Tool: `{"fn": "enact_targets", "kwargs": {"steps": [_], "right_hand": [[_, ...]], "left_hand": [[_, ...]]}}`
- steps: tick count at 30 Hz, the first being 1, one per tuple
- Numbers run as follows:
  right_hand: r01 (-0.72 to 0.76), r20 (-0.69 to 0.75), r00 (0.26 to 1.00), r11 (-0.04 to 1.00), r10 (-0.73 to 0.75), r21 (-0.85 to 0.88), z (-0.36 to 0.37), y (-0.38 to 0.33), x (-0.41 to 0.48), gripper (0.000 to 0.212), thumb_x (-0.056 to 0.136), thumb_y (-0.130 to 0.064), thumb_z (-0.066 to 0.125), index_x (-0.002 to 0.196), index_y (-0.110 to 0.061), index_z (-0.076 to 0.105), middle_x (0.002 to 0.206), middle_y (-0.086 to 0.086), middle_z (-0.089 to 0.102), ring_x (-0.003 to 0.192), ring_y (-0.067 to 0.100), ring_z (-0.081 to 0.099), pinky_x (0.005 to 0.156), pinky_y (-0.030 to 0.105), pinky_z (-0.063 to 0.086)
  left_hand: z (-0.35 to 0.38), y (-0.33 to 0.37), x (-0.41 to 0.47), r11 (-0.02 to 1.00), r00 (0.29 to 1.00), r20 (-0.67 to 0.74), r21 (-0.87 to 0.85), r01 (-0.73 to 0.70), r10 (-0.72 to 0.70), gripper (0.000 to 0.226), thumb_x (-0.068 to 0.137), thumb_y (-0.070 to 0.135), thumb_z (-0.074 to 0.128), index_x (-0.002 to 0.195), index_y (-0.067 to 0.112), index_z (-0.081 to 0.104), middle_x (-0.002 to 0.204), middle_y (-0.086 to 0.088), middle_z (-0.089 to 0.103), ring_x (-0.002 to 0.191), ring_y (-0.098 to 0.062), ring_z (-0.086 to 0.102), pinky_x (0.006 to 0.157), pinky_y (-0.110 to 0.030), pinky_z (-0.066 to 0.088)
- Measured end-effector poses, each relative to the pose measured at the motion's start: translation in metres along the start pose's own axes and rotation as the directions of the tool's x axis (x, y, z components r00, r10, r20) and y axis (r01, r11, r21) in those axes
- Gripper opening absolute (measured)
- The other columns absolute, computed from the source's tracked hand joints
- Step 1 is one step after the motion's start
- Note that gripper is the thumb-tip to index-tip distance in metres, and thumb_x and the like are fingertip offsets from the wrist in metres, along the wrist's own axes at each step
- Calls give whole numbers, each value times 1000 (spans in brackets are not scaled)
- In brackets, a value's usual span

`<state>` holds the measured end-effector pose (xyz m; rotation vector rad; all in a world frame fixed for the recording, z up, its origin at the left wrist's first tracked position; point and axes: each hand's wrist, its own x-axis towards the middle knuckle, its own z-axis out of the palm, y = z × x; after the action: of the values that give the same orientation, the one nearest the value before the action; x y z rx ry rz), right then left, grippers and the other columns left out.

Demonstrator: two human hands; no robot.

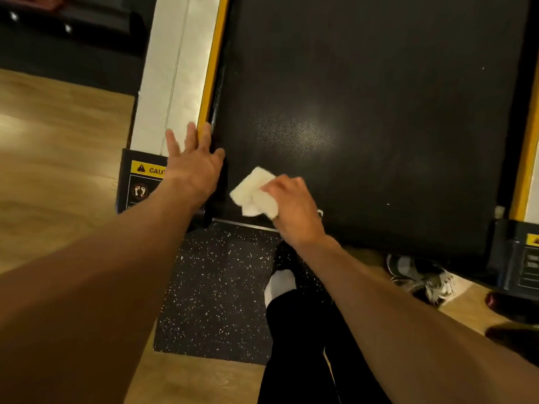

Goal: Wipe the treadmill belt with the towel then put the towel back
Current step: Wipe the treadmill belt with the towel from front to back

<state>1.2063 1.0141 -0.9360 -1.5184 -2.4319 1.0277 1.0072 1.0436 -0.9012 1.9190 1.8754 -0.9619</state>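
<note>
The black treadmill belt (379, 97) fills the upper right of the view. A crumpled white towel (253, 192) lies on the belt's near left corner. My right hand (291, 205) grips the towel and holds it against the belt. My left hand (194, 158) rests flat, fingers spread, on the treadmill's silver left side rail (172, 68), its fingertips over the yellow strip (217, 53) beside the belt.
A caution label (143, 176) sits on the rail's end cap. A speckled black mat (215, 287) lies on the wood floor (58, 170) below the belt. Sneakers (423, 278) sit at the right. My dark-trousered legs and a white sock (280, 284) are near the belt's end.
</note>
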Motion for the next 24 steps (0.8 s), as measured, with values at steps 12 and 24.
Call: {"fn": "enact_targets", "kwargs": {"steps": [12, 24], "right_hand": [[241, 142, 965, 961, -223, -134, 7, -18, 32, 54, 71, -8, 81, 122, -18, 66, 135, 5, 58, 121, 34, 49, 85, 49, 45], [328, 136, 941, 936, -311, -129, 17, -20, 13, 47, 65, -11, 83, 110, -17, 71, 127, 5, 64, 116, 35, 54, 85, 49, 41]], "left_hand": [[3, -16, 10, 959, 995, 97, -277, 53, -27, 83, 90, 8, 60, 154, 22, 10, 160, -9, -18, 146, -43, -2, 107, -52, 37], [4, -16, 16, 966, 992, 119, -250, 62, -32, 88, 90, 1, 56, 155, 25, 3, 160, -11, -18, 145, -45, -1, 110, -54, 33]]}}
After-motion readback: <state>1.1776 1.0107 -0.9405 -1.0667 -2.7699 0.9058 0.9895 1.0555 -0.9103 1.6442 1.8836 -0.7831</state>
